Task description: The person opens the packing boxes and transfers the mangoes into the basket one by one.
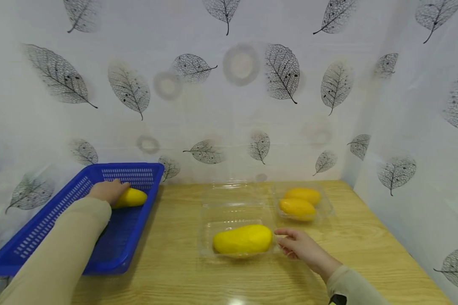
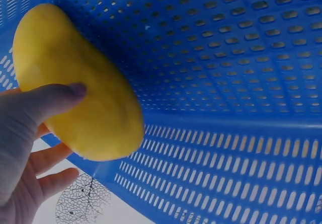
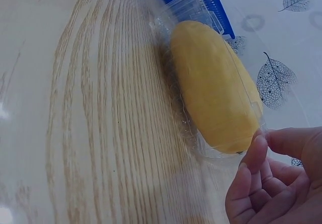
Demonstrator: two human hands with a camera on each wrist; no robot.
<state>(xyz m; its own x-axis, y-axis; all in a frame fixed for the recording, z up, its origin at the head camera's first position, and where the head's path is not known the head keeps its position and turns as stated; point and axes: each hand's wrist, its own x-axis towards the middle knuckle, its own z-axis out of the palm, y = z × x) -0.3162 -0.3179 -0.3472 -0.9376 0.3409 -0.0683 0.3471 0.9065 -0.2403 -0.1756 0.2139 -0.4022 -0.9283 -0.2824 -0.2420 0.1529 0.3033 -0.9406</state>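
Left hand around yellow fruit in basket

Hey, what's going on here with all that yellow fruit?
The person's left hand grips a smooth yellow mango-shaped fruit inside a blue plastic basket with slotted sides. The right hand pinches the edge of an open clear plastic box, where one plump oblong yellow fruit lies. Behind it and to the right, two orange-yellow oval fruits sit in another clear plastic container on the light wooden table.
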